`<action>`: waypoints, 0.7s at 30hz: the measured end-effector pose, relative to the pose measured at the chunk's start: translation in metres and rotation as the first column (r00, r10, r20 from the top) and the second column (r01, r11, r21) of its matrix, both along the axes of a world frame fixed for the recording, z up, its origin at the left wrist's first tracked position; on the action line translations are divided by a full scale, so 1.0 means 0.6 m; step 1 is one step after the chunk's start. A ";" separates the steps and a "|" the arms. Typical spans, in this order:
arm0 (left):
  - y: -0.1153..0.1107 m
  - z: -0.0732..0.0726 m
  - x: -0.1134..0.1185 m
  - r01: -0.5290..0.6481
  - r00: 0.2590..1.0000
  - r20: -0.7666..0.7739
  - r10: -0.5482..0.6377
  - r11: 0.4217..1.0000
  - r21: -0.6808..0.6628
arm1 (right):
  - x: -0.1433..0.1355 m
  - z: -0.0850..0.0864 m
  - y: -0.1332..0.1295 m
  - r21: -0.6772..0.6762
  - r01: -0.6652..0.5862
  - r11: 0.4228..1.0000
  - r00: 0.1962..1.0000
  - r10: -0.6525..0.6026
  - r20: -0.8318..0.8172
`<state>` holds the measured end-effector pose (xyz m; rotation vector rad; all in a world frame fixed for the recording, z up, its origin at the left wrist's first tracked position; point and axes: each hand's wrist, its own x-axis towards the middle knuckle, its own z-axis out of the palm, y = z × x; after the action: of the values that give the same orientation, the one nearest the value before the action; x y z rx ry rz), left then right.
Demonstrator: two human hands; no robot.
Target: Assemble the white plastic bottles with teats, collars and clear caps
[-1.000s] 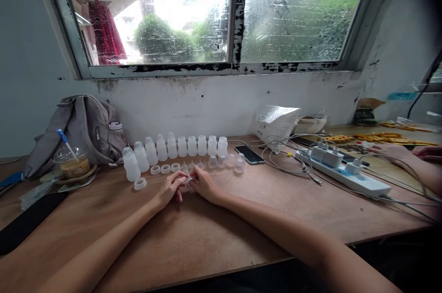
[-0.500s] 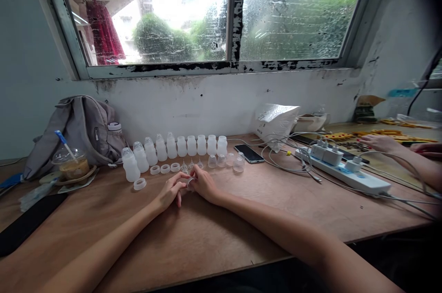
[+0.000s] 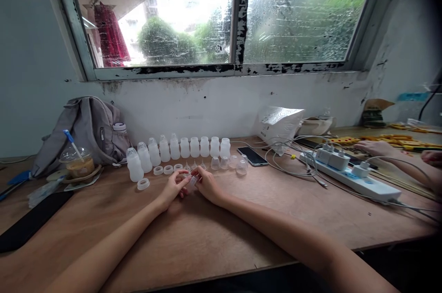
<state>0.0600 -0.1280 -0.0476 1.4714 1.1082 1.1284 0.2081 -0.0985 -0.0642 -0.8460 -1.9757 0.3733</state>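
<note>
My right hand [image 3: 207, 186] pinches a translucent white bottle collar ring [image 3: 194, 180], turned on its side above the table. Close beside it, my left hand [image 3: 173, 190] has its thumb and forefinger together at a small clear piece, too small and partly hidden to name. Just beyond the fingers stand several clear bottle nipples [image 3: 194, 164]. To their left are white collar rings [image 3: 168, 170], with one more ring [image 3: 143, 184] nearer me. Clear domed caps [image 3: 224, 162] sit to the right. Behind runs a row of frosted baby bottles [image 3: 184, 147]; those on the left have tops fitted, those on the right are uncovered.
A phone [image 3: 252, 156], tangled cables [image 3: 276, 159] and a power strip [image 3: 362, 187] lie to the right. Another person's hand [image 3: 376, 148] is at the far right. On the left are a backpack [image 3: 88, 132], a drink cup [image 3: 78, 162] and a black case [image 3: 37, 219].
The collar ring has tilted in my right fingers and drawn slightly apart from my left hand. The whole view has shifted a little. The other person's hand has moved slightly.
</note>
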 end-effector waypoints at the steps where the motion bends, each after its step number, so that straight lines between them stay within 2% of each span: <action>1: 0.001 -0.001 -0.001 0.006 1.000 -0.001 -0.006 1.000 0.000 | 0.000 0.000 0.000 0.013 -0.018 1.000 1.000 0.018 0.009; 3: 0.002 -0.001 -0.003 -0.018 1.000 0.011 0.018 1.000 0.010 | -0.001 0.000 0.002 0.041 -0.058 0.997 0.998 0.056 0.039; 6: 0.007 0.001 -0.012 -0.144 0.988 0.068 0.142 0.989 0.032 | -0.001 0.008 0.020 0.091 -0.075 0.993 0.995 0.068 0.077; 9: 0.014 0.003 -0.026 -0.273 0.957 0.111 0.269 0.962 0.023 | -0.005 0.034 0.059 0.118 0.047 0.992 0.992 -0.061 0.115; 12: 0.022 0.001 -0.039 -0.343 0.931 0.133 0.339 0.939 0.012 | -0.018 0.073 0.114 0.056 0.221 0.974 0.930 -0.227 0.289; 16: 0.032 -0.007 -0.047 -0.385 0.912 0.164 0.376 0.922 0.028 | -0.046 0.112 0.186 0.003 0.280 0.960 0.890 -0.261 0.374; 21: 0.039 -0.013 -0.047 -0.404 0.900 0.194 0.390 0.914 0.034 | -0.075 0.115 0.230 -0.052 0.327 0.943 0.849 -0.269 0.455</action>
<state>0.0318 -0.1047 -0.0557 1.1919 1.2814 1.5707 0.1630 0.0393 0.0046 -1.4035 -2.1968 0.1280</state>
